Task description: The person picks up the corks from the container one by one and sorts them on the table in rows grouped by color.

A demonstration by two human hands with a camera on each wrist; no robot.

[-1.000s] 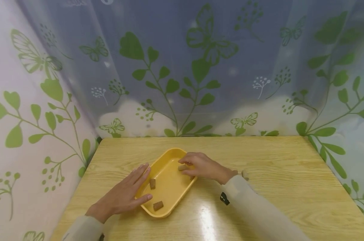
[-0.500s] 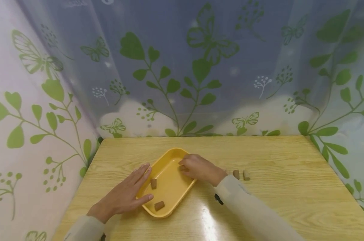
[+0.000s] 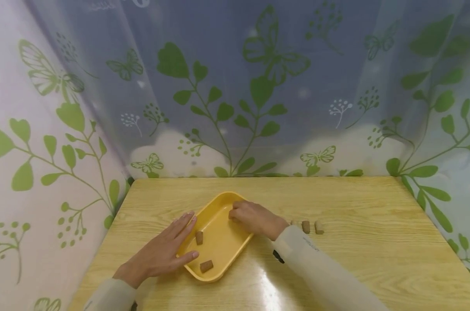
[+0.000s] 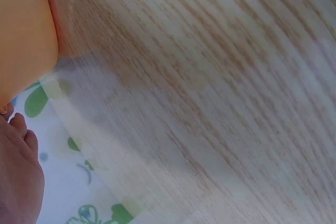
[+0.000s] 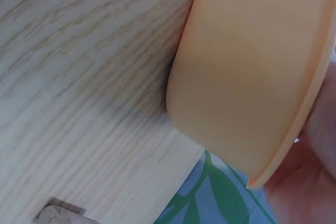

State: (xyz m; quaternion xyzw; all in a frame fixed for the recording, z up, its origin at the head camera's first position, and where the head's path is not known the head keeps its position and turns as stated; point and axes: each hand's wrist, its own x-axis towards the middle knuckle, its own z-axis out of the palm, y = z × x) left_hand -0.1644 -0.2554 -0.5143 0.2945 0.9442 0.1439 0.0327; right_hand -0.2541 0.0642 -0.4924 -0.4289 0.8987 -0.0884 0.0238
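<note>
A yellow oblong tray [image 3: 219, 277] lies at an angle on the wooden table in the head view. My left hand [image 3: 159, 252] rests along its left side, fingers straight and thumb over the rim. Two short brown cork-like pieces lie inside: one cork-like piece [image 3: 199, 237] near the thumb, another cork-like piece [image 3: 206, 266] at the near end. My right hand [image 3: 254, 219] reaches over the tray's right rim with fingers curled together inside, pinching a cork-like piece that the fingers now hide. The right wrist view shows the tray's outer wall [image 5: 247, 66] beside that hand.
To the right of the tray, a brown piece [image 3: 306, 226] and a paler piece [image 3: 319, 227] stand on the table [image 3: 359, 259], with another pale one partly behind the right sleeve. A leaf-patterned curtain [image 3: 227, 86] closes off the table's back and sides.
My right hand's fingers have gone from spread around a piece to curled together on it. The right forearm shifted slightly left, uncovering pieces on the table. My left hand stays put.
</note>
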